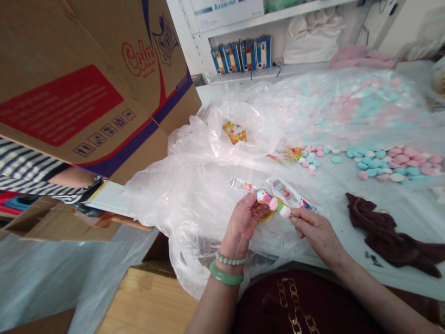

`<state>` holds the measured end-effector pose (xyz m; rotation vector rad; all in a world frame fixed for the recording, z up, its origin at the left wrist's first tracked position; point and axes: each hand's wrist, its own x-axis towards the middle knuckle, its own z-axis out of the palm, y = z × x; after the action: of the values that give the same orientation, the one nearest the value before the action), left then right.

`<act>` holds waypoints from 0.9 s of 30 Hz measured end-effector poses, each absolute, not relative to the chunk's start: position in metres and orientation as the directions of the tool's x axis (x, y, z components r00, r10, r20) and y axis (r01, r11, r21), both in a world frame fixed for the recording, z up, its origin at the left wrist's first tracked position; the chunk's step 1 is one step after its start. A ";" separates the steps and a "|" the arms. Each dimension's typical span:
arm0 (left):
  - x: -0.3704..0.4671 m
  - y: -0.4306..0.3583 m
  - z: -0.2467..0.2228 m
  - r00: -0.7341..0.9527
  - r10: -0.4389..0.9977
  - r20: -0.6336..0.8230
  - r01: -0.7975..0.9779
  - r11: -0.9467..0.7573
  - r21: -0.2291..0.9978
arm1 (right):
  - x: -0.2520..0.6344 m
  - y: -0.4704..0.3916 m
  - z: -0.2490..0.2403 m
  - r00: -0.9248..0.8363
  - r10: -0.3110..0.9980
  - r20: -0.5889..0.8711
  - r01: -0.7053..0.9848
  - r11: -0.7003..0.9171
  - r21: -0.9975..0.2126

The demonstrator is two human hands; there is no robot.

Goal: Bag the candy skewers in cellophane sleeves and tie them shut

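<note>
My left hand (pixel 245 215), with a green bangle and a bead bracelet at the wrist, pinches one end of a short row of pastel candies (pixel 284 211), pink, white and green. A printed clear wrapper (pixel 264 196) covers that left end. At the other end, the fingertips of my right hand (pixel 313 228) are closed on the row, or on a thin stick there; I cannot tell which. Thin gold ties (pixel 267 216) lie just under my fingers. Behind them rest a flat printed candy bag (pixel 290 194) and a smaller clear wrapper (pixel 242 185).
A large cardboard box (pixel 104 83) stands at left, a person's striped sleeve (pixel 28 162) beside it. Crumpled clear plastic (pixel 194 185) covers much of the table. Loose pink, blue and white candies (pixel 399 162) lie at right, near a dark brown cloth (pixel 385 232).
</note>
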<state>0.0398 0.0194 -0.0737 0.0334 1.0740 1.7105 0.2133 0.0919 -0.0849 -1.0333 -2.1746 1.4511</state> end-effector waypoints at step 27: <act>0.044 0.023 -0.083 -0.469 0.787 -0.401 -0.677 -0.028 0.736 | 0.220 0.095 -0.085 -0.688 0.590 -0.422 0.351 -0.238 -0.906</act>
<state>0.0437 0.0233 -0.0826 0.1400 1.1382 1.7189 0.2196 0.0953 -0.0852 -1.1468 -1.8195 2.0439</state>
